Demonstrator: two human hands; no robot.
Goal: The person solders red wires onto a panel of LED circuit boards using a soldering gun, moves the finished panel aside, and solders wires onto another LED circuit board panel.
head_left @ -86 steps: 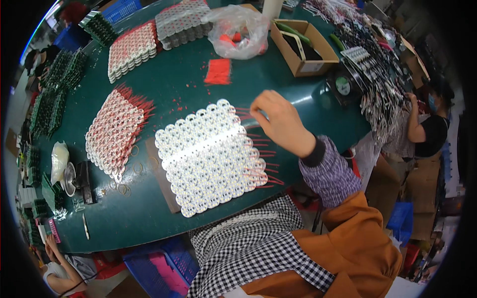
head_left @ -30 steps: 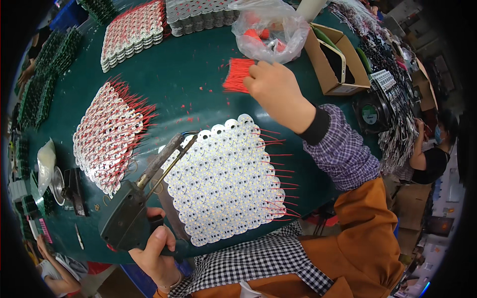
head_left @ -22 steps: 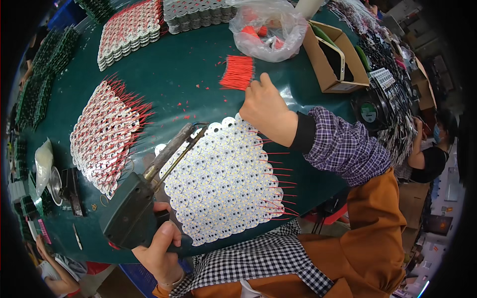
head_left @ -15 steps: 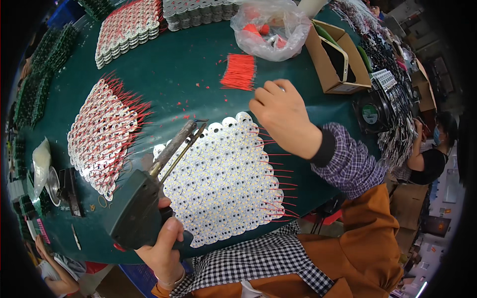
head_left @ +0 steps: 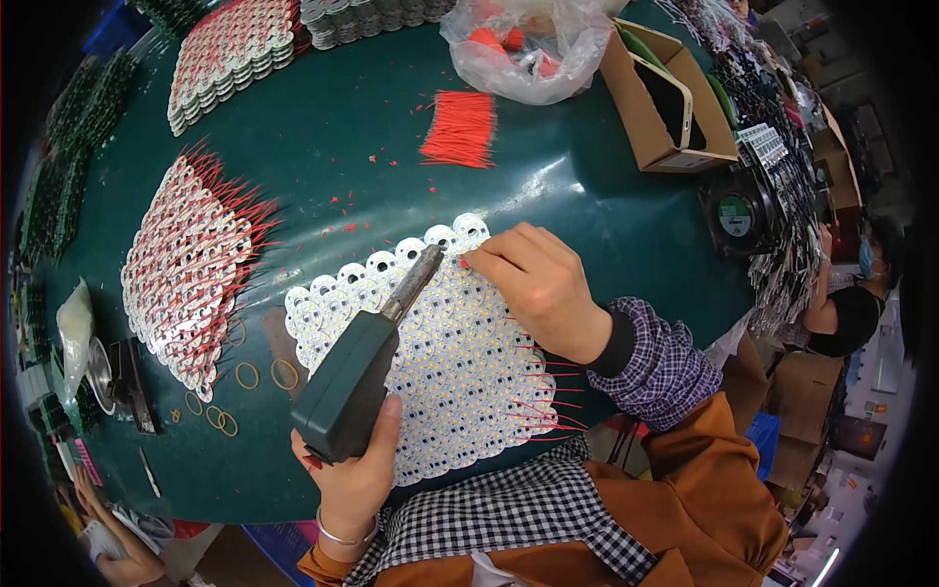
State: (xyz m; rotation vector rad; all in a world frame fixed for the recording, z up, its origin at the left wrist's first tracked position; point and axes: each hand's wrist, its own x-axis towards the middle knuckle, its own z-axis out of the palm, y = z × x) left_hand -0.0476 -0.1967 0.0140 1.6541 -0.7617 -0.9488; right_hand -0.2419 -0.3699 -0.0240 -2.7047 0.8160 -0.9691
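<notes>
My left hand (head_left: 354, 479) is closed around the handle of a dark green soldering gun (head_left: 344, 391). Its tip reaches the upper edge of a white LED board sheet (head_left: 455, 357), made of joined round modules with yellow chips. My right hand (head_left: 548, 289) hovers over the sheet's upper right part, thumb and forefinger pinched on a red wire, of which only a small bit shows beside the gun's tip. More red wires stick out along the sheet's right edge. Beyond lies a bundle of short red wires (head_left: 459, 129).
Left are a wired board stack (head_left: 186, 274), several rubber bands (head_left: 246, 376) and a plastic bag (head_left: 75, 323). More boards (head_left: 235, 54) are stacked behind. A clear bag (head_left: 528, 59), cardboard box with phone (head_left: 636, 108) and black fan (head_left: 734, 215) stand right. Other people sit at both sides.
My right hand has come down and left from near the wire bundle to the sheet's upper edge. The soldering gun has swung right, its tip now beside my right fingers.
</notes>
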